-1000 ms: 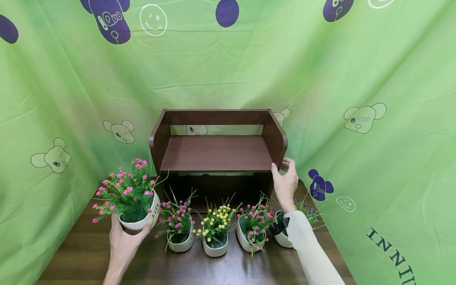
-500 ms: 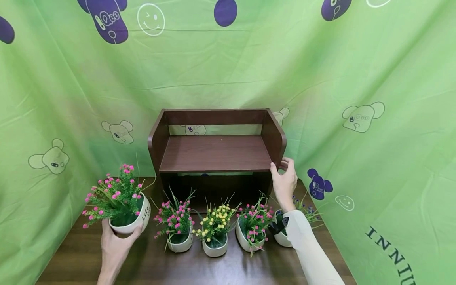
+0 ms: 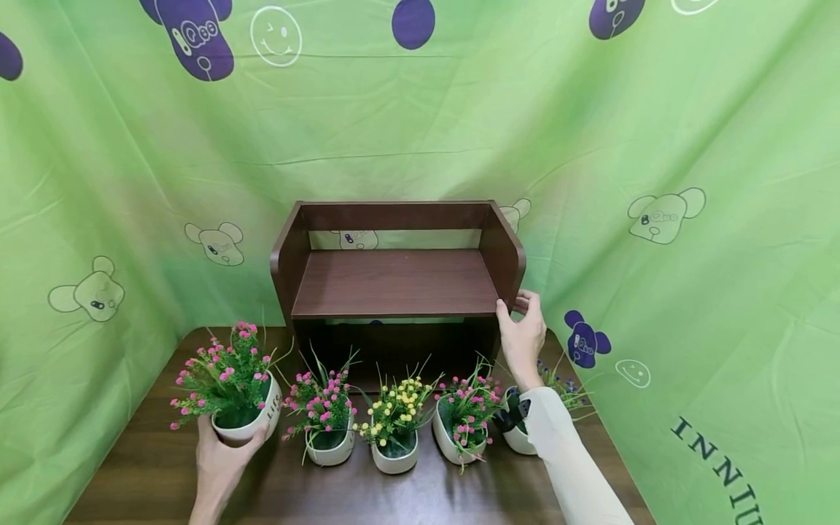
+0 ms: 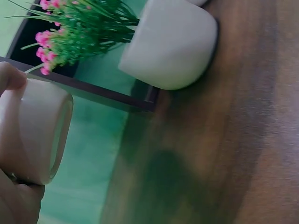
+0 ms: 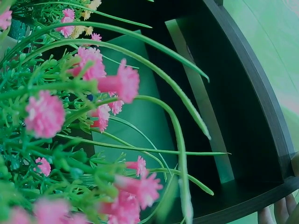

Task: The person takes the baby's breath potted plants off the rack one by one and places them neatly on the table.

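My left hand (image 3: 222,461) grips a white pot of pink artificial flowers (image 3: 226,386), marked "Life", at the table's left side. In the left wrist view the underside of that pot (image 4: 35,128) shows, raised off the table. My right hand (image 3: 523,337) holds the right side panel of a dark brown two-tier shelf (image 3: 397,284), thumb at the front edge and fingers on the outer side. The right wrist view shows a few fingertips (image 5: 281,212) at the panel's edge, with pink flowers (image 5: 117,84) in front.
Before the shelf stand a pink-flowered pot (image 3: 328,430), a yellow-flowered pot (image 3: 396,445) and another pink one (image 3: 459,434). A purple-flowered pot (image 3: 521,437) is partly behind my right forearm. Green printed cloth (image 3: 407,117) surrounds the wooden table (image 3: 367,503).
My left hand has carried the pink-flowered pot leftward and down, then slightly back right, lower over the table. The right hand stays on the shelf's side panel.
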{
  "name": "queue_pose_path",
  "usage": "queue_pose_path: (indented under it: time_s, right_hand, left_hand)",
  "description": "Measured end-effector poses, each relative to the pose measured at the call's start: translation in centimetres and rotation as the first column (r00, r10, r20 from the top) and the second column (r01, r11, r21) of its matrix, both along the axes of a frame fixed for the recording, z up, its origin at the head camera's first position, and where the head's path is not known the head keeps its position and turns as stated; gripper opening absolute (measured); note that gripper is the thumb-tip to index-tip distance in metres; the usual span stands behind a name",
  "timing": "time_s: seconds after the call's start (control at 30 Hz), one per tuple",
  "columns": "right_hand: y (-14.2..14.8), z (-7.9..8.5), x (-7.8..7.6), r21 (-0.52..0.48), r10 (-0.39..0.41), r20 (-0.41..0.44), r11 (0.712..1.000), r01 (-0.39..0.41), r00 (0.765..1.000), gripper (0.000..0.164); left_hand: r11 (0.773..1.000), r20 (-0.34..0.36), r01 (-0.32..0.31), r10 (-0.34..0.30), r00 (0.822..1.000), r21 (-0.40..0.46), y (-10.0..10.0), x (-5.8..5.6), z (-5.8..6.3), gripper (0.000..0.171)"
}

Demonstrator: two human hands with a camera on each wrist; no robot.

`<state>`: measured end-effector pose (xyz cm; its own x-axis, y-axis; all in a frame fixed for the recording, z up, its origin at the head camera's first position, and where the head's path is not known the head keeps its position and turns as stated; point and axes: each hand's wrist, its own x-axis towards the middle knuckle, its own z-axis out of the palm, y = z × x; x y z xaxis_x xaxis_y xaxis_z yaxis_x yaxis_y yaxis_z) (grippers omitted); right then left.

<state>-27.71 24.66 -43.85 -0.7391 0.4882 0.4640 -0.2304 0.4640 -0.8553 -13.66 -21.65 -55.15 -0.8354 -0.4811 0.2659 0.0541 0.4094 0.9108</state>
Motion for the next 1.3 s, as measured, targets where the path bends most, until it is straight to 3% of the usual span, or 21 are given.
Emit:
queue_pose_path:
  time_s: [0.2, 0.57, 1.3]
  right_hand:
    - [0.0, 0.0, 0.0, -0.007, 0.002, 0.000, 1.000, -0.002, 1.000, 0.034]
    - [-0.1, -0.1, 0.0, -0.004, 0.008, 0.013, 1.000, -0.008, 1.000, 0.035]
    - [-0.1, 0.1, 0.1, -0.011, 0.011, 0.016, 1.000, -0.011, 1.000, 0.035]
  left_hand:
    - [1.000, 0.048, -0.001, 0.002, 0.999, -0.029, 0.2, 0.0, -1.4, 0.085]
    - [1.000, 0.093, 0.003, -0.001, 0.996, -0.014, 0.1, 0.0, -3.5, 0.094]
    - [0.998, 0.163, 0.033, -0.025, 0.986, -0.045, 0.6, -0.3, -5.1, 0.089]
